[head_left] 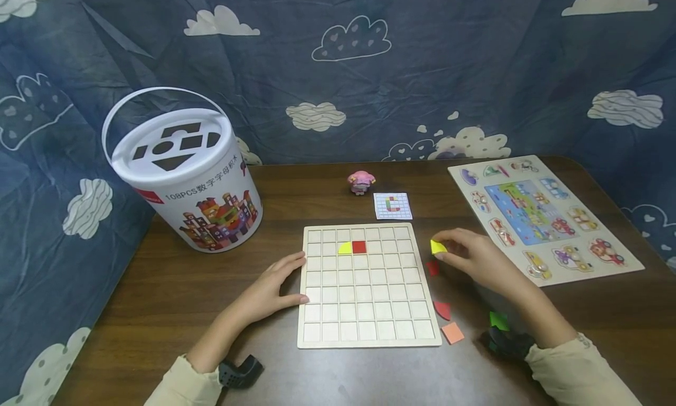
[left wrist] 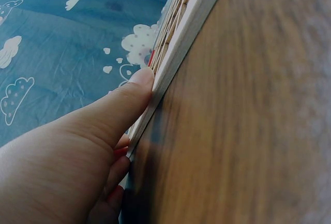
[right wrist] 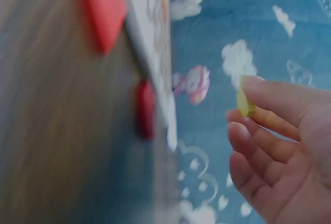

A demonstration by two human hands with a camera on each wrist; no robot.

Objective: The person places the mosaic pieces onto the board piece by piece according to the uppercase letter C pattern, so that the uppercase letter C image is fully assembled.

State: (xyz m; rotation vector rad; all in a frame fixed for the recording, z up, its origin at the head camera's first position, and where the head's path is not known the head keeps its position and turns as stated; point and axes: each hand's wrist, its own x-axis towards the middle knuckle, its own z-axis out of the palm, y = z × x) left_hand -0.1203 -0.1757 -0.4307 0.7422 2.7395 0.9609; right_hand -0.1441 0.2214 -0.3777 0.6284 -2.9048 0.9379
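A wooden grid board (head_left: pixel 338 300) lies on the table, with a yellow quarter-circle block (head_left: pixel 345 249) and a red square block (head_left: pixel 359 247) side by side in its upper cells. My left hand (head_left: pixel 271 288) rests against the board's left edge, thumb and fingers extended along it. Off the board's right side, my right hand (head_left: pixel 477 259) pinches a second yellow block (right wrist: pixel 245 101) between thumb and index finger, raised above the tabletop. Below that hand lie a small red block (head_left: pixel 433 269), a red quarter-circle block (head_left: pixel 442 310), an orange square block (head_left: pixel 452 333) and a green block (head_left: pixel 498 320).
A small pattern card (head_left: pixel 392 206) lies behind the board, close to a pink figurine (head_left: pixel 361 182). At the back left stands a white bucket (head_left: pixel 190 183) with shape holes in its lid. A vehicle puzzle board (head_left: pixel 544 218) occupies the right side.
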